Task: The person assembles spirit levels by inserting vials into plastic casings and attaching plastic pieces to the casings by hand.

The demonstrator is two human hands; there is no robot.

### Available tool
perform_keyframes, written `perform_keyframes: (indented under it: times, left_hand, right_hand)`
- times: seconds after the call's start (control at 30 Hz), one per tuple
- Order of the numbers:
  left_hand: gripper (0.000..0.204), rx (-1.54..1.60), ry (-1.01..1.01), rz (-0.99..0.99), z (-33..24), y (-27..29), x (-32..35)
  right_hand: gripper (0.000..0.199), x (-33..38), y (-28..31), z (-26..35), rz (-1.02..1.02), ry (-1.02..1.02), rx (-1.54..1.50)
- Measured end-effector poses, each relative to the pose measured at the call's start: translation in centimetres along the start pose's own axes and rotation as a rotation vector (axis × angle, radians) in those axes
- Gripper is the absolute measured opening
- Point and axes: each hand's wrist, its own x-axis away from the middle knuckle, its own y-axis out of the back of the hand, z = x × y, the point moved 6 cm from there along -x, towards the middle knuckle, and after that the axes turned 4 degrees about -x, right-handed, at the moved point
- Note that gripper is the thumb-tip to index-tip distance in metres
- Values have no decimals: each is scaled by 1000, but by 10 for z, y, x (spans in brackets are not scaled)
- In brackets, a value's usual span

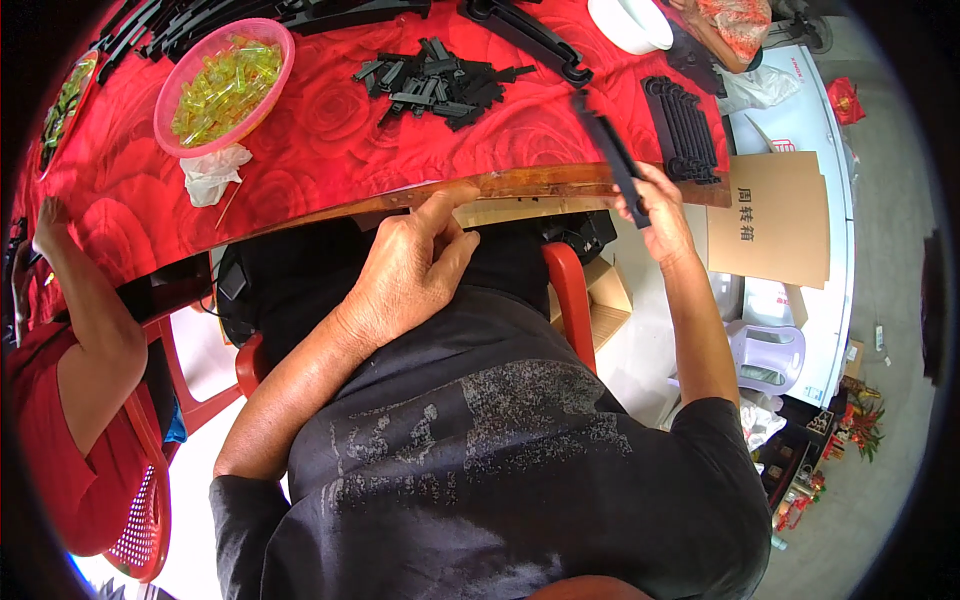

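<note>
In the head view, the right hand (pixel 660 212) is at the front edge of the worktop (pixel 325 150), a little to the left of its front right corner. Its grip is clamped on the near end of a black bar (pixel 610 145), thumb and fingers closed around it. The bar slants away to the left, crossing the front edge, with its far end above the red rose-patterned cloth.

The left hand (pixel 405 270) is in front of the middle of the front edge, before the person's dark shirt (pixel 480 450). Its grip is apart, with a gap between thumb and forefinger; the other fingers are partly hidden.

A row of black parts (pixel 685 130) lies by the right edge, near the front right corner. Left of it, toward the far edge, is a larger black part (pixel 525 40). A pile of small black pieces (pixel 435 85) lies behind the middle of the front edge. Toward the left edge, a pink basin (pixel 289 50) holds yellow-green clear pieces (pixel 225 95), with crumpled white tissue (pixel 213 175) just in front. A co-worker's arm (pixel 95 290) reaches the front edge at the left.
</note>
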Motion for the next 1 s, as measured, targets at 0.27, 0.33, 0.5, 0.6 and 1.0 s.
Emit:
perform_keyframes:
  times: [0.27,0.33,0.5,0.6,1.0]
  left_hand:
    - [26,-35,9,68,3,-5,2]
    - [25,-49,-12,78,6,-6,4]
    - [21,-57,-14,91,8,-4,4]
    - [18,-61,-50,113,2,-7,3]
    - [18,-89,-151,64,3,-5,5]
  right_hand:
    - [48,-59,69,-2,-377,275,390]
    - [49,-63,79,4,-502,445,762]
    - [50,-69,74,15,-661,617,1245]
    - [51,-75,82,11,-737,725,1207]
    - [42,-77,76,0,-934,679,1420]
